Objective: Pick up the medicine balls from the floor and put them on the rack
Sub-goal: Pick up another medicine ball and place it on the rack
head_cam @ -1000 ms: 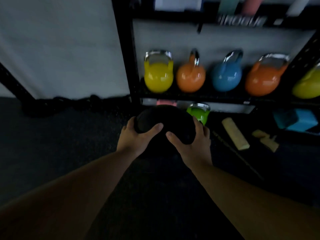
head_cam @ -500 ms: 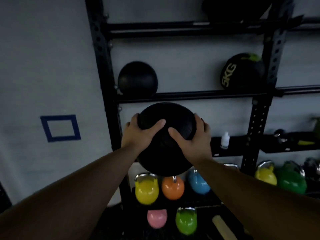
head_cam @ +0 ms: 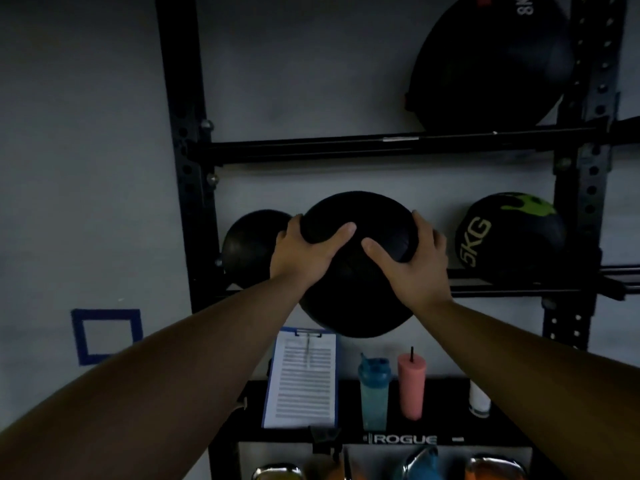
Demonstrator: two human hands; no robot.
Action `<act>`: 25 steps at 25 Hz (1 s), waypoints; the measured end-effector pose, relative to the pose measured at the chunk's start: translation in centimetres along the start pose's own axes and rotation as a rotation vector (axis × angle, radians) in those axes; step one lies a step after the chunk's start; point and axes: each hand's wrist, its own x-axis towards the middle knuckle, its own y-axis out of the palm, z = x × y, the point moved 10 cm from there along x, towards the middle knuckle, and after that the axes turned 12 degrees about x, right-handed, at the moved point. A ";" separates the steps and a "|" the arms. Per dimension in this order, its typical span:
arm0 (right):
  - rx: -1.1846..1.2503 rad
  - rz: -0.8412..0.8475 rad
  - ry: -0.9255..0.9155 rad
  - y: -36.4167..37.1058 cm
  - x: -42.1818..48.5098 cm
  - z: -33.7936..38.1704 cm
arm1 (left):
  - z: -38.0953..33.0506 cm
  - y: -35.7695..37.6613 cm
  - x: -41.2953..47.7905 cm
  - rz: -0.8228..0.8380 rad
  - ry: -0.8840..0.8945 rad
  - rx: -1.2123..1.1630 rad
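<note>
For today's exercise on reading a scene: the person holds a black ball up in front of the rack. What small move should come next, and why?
Probably push the held ball forward and set it on the middle rails. Both the left hand and the right hand grip it at that shelf's height, in the open gap between the plain black ball and the 5KG ball.

Held medicine ball (head_cam: 358, 271) plain black. Rack (head_cam: 180, 140) black, white "ROGUE" lettering (head_cam: 403, 439). Right-hand ball (head_cam: 509, 237) black, pale "5KG" print, green splash on top. Wall (head_cam: 86, 150) grey; blue tape square (head_cam: 106, 336). Clipboard (head_cam: 300, 379) blue-edged, white lined sheet. Shaker bottle (head_cam: 374, 393) teal-blue. Tumbler (head_cam: 411, 389) pink.
</note>
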 end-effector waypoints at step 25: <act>-0.243 0.178 0.047 8.8 19.9 -21.0 | 3.9 16.3 22.5 0.191 0.480 0.475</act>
